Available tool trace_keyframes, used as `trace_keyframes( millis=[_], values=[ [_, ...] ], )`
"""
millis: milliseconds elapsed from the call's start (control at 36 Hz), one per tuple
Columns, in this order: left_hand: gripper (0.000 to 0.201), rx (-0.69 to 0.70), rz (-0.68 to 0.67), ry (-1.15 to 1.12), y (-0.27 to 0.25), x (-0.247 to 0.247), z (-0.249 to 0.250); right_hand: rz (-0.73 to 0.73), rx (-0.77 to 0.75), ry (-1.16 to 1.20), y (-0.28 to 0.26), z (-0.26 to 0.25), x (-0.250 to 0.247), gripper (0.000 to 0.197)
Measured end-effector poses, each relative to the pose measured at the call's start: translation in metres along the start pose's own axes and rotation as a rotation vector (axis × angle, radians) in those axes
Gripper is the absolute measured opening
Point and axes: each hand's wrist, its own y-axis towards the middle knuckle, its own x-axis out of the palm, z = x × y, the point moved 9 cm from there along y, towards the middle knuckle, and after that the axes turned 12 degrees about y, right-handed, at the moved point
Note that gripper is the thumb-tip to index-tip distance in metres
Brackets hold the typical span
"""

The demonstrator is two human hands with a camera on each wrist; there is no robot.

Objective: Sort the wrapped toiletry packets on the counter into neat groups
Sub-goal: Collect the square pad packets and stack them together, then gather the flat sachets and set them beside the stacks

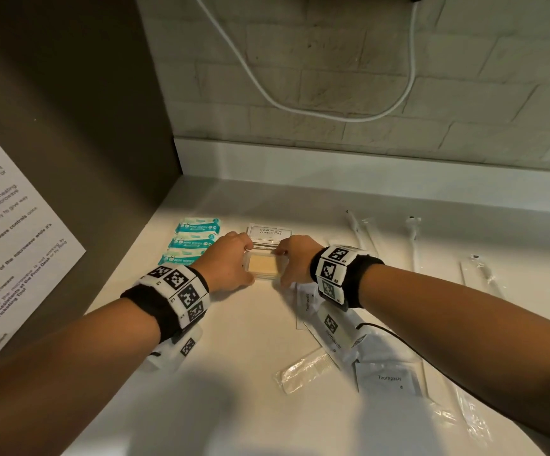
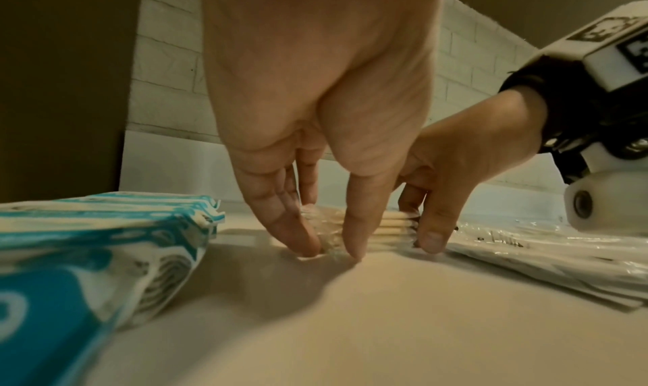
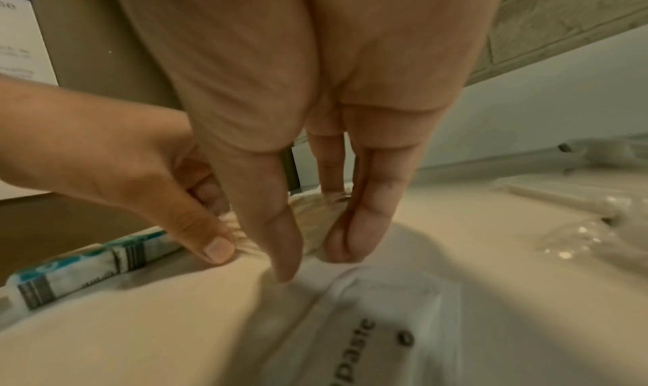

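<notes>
A small stack of clear-wrapped beige packets (image 1: 262, 267) lies on the white counter (image 1: 240, 340), and both hands hold it at once. My left hand (image 1: 245, 263) grips its left end, thumb on the near side and fingers on the far side. My right hand (image 1: 283, 266) grips the right end the same way. In the left wrist view the left hand (image 2: 329, 245) stands fingertips-down against the stack (image 2: 389, 228). In the right wrist view the right hand (image 3: 312, 250) straddles the stack (image 3: 312, 214). Teal wipe packets (image 1: 194, 240) lie in a column to the left, and shampoo sachets (image 1: 268, 232) lie just behind.
Toothpaste packets (image 1: 389, 380) and a wrapped comb (image 1: 303, 370) lie loose at the near right. Wrapped toothbrushes (image 1: 413, 238) are scattered at the far right. A brown side wall with a printed notice (image 1: 10, 245) closes the left; a white cable (image 1: 300, 106) hangs on the tiled back wall.
</notes>
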Motion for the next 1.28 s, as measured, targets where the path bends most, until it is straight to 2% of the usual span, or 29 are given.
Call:
trace_keyframes(
  millis=[250,417,500,583,722,806,861,917,972,1000,1083,1139,1167,1222,1278],
  values=[
    [0.061,0.023,0.006,0.025,-0.002,0.000,0.004,0.009,-0.011,-0.020,0.002,0.001,0.001,0.055],
    [0.073,0.040,-0.059,0.050,-0.009,-0.003,0.004,0.019,-0.004,0.016,-0.004,0.010,-0.004,0.073],
    [0.074,0.067,-0.045,0.079,-0.018,-0.016,0.008,0.063,-0.034,0.016,-0.019,0.016,-0.017,0.079],
    [0.062,0.126,-0.002,0.052,-0.027,-0.033,0.022,0.070,-0.051,0.017,-0.042,0.025,-0.028,0.066],
    [0.035,0.238,0.013,0.007,-0.038,-0.040,0.067,-0.062,-0.003,-0.170,-0.084,0.041,-0.013,0.047],
    [0.035,0.321,-0.068,0.086,-0.039,-0.015,0.097,-0.133,0.062,-0.228,-0.099,0.057,0.008,0.048],
    [0.045,0.349,-0.091,0.153,-0.038,0.002,0.110,-0.151,0.065,-0.245,-0.106,0.064,0.020,0.049],
    [0.057,0.361,-0.074,0.210,-0.037,0.013,0.117,-0.122,0.038,-0.259,-0.110,0.067,0.026,0.047],
    [0.063,0.356,-0.114,0.284,-0.036,0.021,0.119,-0.079,0.023,-0.249,-0.112,0.069,0.028,0.041],
    [0.061,0.354,-0.145,0.327,-0.036,0.024,0.120,-0.065,0.020,-0.248,-0.112,0.071,0.028,0.035],
    [0.031,0.336,-0.193,0.407,-0.034,0.027,0.119,-0.072,0.009,-0.258,-0.114,0.072,0.031,0.020],
    [0.029,0.341,-0.212,0.412,-0.033,0.028,0.121,-0.094,-0.019,-0.273,-0.119,0.067,0.030,0.019],
    [0.031,0.339,-0.224,0.393,-0.033,0.028,0.122,-0.096,-0.019,-0.256,-0.121,0.066,0.029,0.020],
    [0.059,0.324,-0.253,0.322,-0.031,0.031,0.120,-0.099,-0.012,-0.209,-0.123,0.067,0.027,0.028],
    [0.069,0.307,-0.261,0.249,-0.028,0.032,0.118,-0.094,0.007,-0.154,-0.121,0.070,0.025,0.035]
  ],
)
